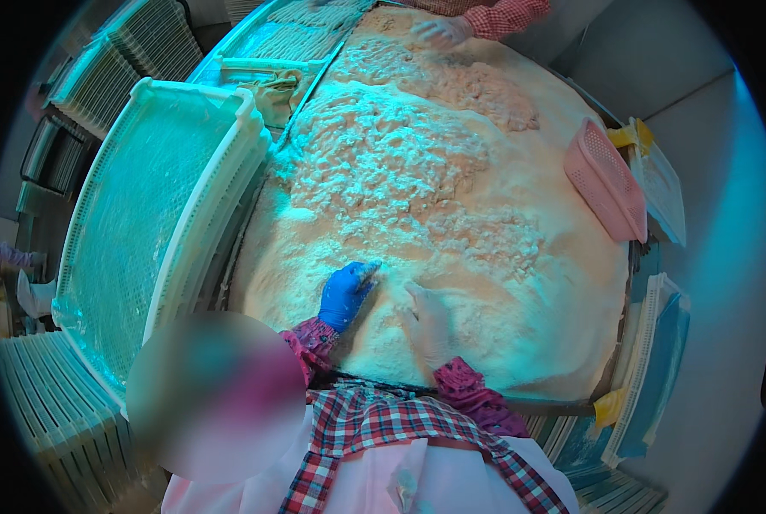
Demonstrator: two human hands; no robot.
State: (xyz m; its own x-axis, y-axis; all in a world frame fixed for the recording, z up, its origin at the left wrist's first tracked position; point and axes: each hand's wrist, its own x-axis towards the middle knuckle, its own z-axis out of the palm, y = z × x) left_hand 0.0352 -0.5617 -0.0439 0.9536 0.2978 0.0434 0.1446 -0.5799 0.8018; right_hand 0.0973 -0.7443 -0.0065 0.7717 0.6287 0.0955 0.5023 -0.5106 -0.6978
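My left hand (345, 296), in a blue glove, is at the near part of a broad table spread with pale powder (494, 317). Its fingers are bent together at the tips and dusted white; what they pinch, if anything, is too small to name. Close by on the right is my right hand (427, 327), in a whitish powder-coated glove, its fingers curled low against the powder. Whatever it may hold does not show. Just beyond both hands lies a wide heap of small, lumpy, powder-coated pieces (383, 163).
A stack of large mesh trays (156, 197) stands along the left side. A pink perforated basket (606, 182) rests at the right edge. Across the table, another person's gloved hand (443, 31) reaches over the powder. More trays (57, 403) are stacked at lower left; a cloth (278, 94) lies at upper left.
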